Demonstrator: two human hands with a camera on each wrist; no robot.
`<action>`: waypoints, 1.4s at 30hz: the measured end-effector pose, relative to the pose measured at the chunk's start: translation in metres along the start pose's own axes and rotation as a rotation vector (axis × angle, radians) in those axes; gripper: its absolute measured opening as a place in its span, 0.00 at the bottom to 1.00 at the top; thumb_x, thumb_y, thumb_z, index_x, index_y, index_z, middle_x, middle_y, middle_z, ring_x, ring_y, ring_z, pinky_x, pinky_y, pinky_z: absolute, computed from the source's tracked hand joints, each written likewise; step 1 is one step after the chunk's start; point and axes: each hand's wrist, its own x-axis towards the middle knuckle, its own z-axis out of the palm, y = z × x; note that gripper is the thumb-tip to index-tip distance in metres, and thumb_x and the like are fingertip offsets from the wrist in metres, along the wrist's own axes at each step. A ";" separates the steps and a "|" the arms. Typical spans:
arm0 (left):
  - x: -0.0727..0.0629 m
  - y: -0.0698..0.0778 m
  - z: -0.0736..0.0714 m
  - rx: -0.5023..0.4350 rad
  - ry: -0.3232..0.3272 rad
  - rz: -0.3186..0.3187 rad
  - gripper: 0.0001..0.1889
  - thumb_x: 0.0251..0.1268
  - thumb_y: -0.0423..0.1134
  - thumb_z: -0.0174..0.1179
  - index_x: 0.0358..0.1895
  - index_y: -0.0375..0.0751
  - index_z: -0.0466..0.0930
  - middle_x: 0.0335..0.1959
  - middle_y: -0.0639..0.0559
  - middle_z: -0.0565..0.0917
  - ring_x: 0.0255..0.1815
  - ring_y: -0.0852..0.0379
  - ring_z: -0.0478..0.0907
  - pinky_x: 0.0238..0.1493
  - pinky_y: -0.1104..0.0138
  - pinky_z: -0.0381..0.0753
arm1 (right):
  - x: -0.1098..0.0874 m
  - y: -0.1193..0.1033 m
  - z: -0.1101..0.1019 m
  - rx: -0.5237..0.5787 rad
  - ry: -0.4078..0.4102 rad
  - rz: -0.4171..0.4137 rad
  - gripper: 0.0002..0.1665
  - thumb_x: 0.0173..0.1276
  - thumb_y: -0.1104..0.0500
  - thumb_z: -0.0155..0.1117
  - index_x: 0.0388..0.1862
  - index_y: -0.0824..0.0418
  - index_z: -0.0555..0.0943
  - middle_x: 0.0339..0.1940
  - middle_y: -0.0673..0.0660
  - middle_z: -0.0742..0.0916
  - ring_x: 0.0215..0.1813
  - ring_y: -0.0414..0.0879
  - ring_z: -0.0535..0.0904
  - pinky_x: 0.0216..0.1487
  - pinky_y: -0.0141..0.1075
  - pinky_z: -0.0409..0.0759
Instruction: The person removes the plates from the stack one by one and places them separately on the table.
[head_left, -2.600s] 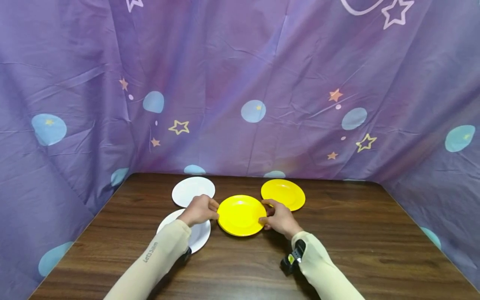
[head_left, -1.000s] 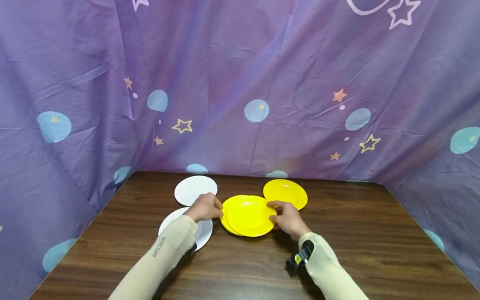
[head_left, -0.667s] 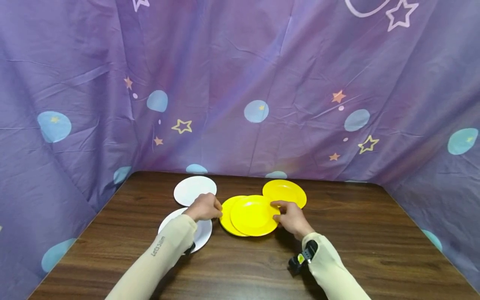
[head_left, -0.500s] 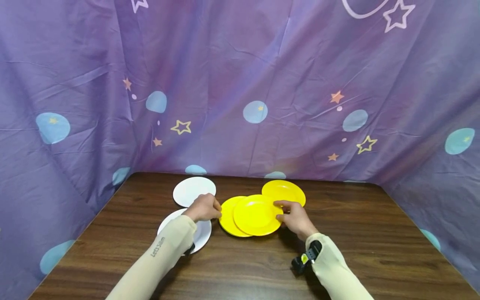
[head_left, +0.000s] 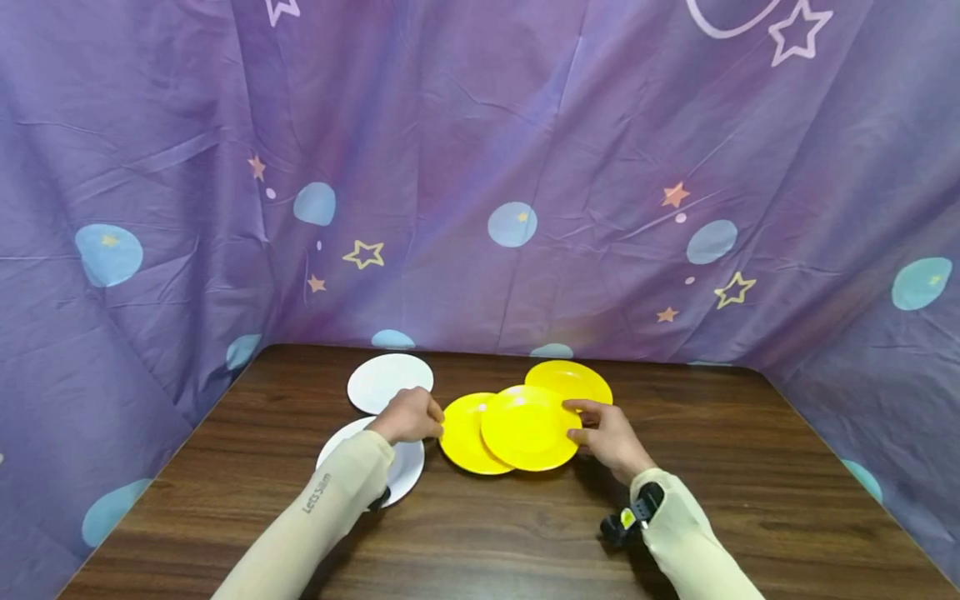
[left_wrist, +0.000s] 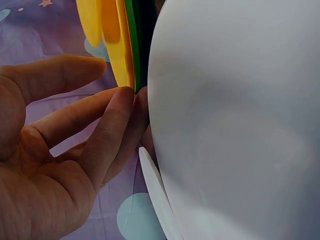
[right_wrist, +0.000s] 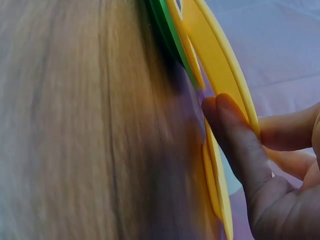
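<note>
In the head view my right hand (head_left: 613, 439) pinches the right rim of a yellow plate (head_left: 529, 429). The right wrist view shows this plate (right_wrist: 212, 42) between thumb and fingers, raised and tilted. Its left part overlaps another yellow plate (head_left: 462, 433) on the table. Beneath that lower plate, a green plate (left_wrist: 134, 45) shows edge-on in the left wrist view. My left hand (head_left: 408, 415) rests its slightly bent fingertips against the left rim of those lower plates. Its thumb (left_wrist: 75, 74) looks apart from the rim.
Another yellow plate (head_left: 566, 377) lies behind the held one, partly covered by it in the head view. Two white plates, a far one (head_left: 390, 379) and a near one (head_left: 407, 471), lie at the left, the near one under my left forearm. A purple curtain (head_left: 480, 167) hangs behind the wooden table (head_left: 480, 542).
My right hand has moved right with the top yellow plate, uncovering more of the yellow plate below. My left hand has stayed at the lower plates' rim.
</note>
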 end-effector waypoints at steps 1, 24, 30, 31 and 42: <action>0.000 0.000 0.000 -0.001 -0.001 -0.002 0.12 0.49 0.34 0.70 0.39 0.40 0.91 0.40 0.49 0.92 0.45 0.49 0.85 0.50 0.63 0.82 | 0.000 0.001 -0.002 0.004 0.000 -0.002 0.30 0.62 0.75 0.62 0.66 0.71 0.75 0.44 0.64 0.80 0.40 0.45 0.75 0.35 0.33 0.83; 0.001 0.002 0.000 -0.021 -0.017 -0.031 0.14 0.47 0.34 0.73 0.41 0.37 0.91 0.43 0.47 0.91 0.48 0.48 0.84 0.51 0.62 0.83 | -0.005 0.023 -0.057 0.031 0.126 0.030 0.32 0.69 0.73 0.59 0.72 0.73 0.67 0.55 0.71 0.79 0.43 0.38 0.80 0.44 0.33 0.87; 0.003 0.002 -0.001 -0.033 -0.042 -0.046 0.15 0.48 0.33 0.73 0.43 0.36 0.90 0.43 0.47 0.91 0.49 0.48 0.84 0.52 0.62 0.83 | -0.005 0.027 -0.070 0.058 0.163 0.064 0.33 0.70 0.73 0.57 0.74 0.73 0.64 0.58 0.71 0.78 0.40 0.32 0.79 0.43 0.30 0.86; 0.005 -0.001 0.001 -0.024 -0.036 -0.026 0.15 0.48 0.34 0.73 0.42 0.37 0.90 0.42 0.47 0.91 0.47 0.49 0.84 0.49 0.63 0.83 | -0.004 0.027 -0.073 0.064 0.176 0.074 0.33 0.70 0.73 0.57 0.74 0.73 0.64 0.57 0.70 0.79 0.39 0.32 0.79 0.42 0.29 0.86; 0.001 0.004 -0.001 -0.037 -0.036 -0.054 0.17 0.47 0.33 0.74 0.44 0.36 0.90 0.45 0.46 0.91 0.50 0.48 0.83 0.53 0.61 0.83 | 0.000 0.036 -0.096 0.173 0.331 0.223 0.38 0.68 0.74 0.57 0.76 0.71 0.61 0.43 0.56 0.76 0.33 0.29 0.77 0.37 0.26 0.85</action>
